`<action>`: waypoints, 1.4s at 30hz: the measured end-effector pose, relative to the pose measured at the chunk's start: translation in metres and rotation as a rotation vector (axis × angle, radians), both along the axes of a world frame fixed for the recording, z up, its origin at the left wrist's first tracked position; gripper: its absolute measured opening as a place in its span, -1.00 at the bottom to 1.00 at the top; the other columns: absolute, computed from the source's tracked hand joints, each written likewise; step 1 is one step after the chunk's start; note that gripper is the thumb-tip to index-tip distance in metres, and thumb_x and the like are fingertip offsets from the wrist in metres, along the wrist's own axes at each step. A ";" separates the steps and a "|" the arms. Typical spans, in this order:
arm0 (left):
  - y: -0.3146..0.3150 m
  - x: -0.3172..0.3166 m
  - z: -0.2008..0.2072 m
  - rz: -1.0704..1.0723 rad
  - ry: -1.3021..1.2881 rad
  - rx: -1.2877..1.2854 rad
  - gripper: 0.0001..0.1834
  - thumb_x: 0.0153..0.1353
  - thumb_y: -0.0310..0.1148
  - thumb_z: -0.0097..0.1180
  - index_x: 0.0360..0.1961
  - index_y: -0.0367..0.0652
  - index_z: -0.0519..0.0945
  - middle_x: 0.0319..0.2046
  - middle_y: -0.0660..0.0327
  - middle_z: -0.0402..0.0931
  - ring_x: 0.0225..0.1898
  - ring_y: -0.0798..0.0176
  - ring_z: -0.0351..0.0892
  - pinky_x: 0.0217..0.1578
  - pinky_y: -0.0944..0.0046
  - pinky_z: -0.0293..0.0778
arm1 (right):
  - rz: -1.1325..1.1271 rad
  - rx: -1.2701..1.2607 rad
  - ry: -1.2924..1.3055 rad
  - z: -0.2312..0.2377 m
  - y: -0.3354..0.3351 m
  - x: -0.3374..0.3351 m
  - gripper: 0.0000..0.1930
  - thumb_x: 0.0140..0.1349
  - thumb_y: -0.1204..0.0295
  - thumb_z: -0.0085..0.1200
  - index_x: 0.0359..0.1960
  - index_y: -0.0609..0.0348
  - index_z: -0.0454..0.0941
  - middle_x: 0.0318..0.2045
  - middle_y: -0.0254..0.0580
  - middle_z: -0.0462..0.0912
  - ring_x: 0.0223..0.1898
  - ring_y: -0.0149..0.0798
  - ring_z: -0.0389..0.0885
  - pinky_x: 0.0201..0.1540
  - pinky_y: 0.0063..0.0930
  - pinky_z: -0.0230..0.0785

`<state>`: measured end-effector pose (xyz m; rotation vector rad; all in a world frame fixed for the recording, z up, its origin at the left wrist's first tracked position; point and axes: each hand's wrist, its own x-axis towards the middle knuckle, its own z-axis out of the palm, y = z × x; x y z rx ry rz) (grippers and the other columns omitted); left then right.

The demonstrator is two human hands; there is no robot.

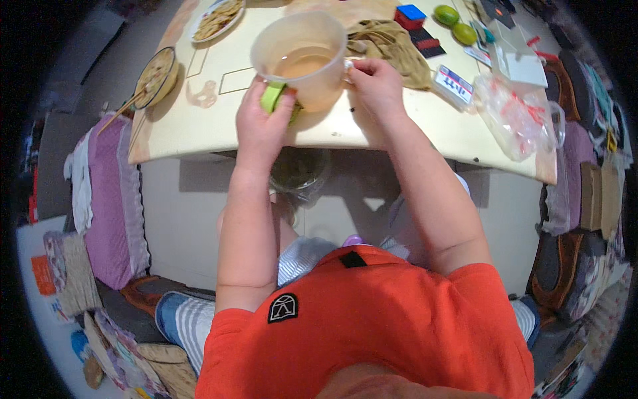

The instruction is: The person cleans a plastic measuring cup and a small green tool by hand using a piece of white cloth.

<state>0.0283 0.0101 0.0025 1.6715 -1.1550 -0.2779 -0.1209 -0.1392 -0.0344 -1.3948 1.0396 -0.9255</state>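
Left hand (262,121): fingers partly curled, gripping a bright green item (271,97) at the lower left side of a translucent plastic jug (322,86). Right hand (377,83): thumb and fingers closed together on a small white piece (348,65) at the jug's right side; whether this piece belongs to the jug cannot be told.

Jug position: upper centre of the frame, between the 2 hands, above the near edge of a cream table (242,126). Its opening faces the camera, and its lower part looks tan inside.

Right of the jug: a crumpled brown cloth (392,53). Beyond the cloth, toward the upper right: a blue and red block (410,17) and 2 green fruits (464,34). Farther right: a small white and blue box (454,86), then a clear plastic bag (512,116) with red marks, just below a white carton (522,63).

Upper left: a white plate (197,30) of food and, lower, a bowl (174,74) of food with 2 chopsticks (116,116) beside it.

Left edge region: a purple cover (109,206) over a seat.
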 end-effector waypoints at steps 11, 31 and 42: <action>0.003 0.006 0.006 -0.010 0.177 0.052 -0.56 0.30 -0.31 0.26 0.15 -0.23 0.53 -0.14 0.24 0.62 -0.14 0.40 0.57 -0.08 0.33 0.54 | 0.058 -0.065 0.118 0.000 0.003 -0.003 -0.81 0.20 0.44 0.26 -0.20 0.29 0.67 -0.33 -0.26 0.71 -0.30 -0.43 0.63 -0.17 -0.53 0.50; 0.001 0.003 0.012 0.004 0.193 0.075 -0.57 0.29 -0.32 0.25 0.14 -0.26 0.55 -0.22 0.26 0.64 -0.22 0.44 0.56 -0.16 0.37 0.52 | 0.054 -0.493 -0.010 0.019 0.058 0.001 -0.80 0.06 0.41 0.29 -0.32 0.27 0.63 -0.43 -0.20 0.68 -0.40 -0.42 0.62 -0.27 -0.52 0.51; -0.001 0.006 0.011 -0.018 0.110 0.063 -0.62 0.29 -0.26 0.27 0.02 -0.27 0.57 -0.23 0.23 0.64 -0.26 0.39 0.59 -0.19 0.35 0.55 | 0.073 -0.120 -0.051 0.026 0.060 0.003 -0.76 0.08 0.35 0.32 -0.36 0.29 0.62 -0.42 -0.16 0.70 -0.38 -0.36 0.65 -0.22 -0.49 0.53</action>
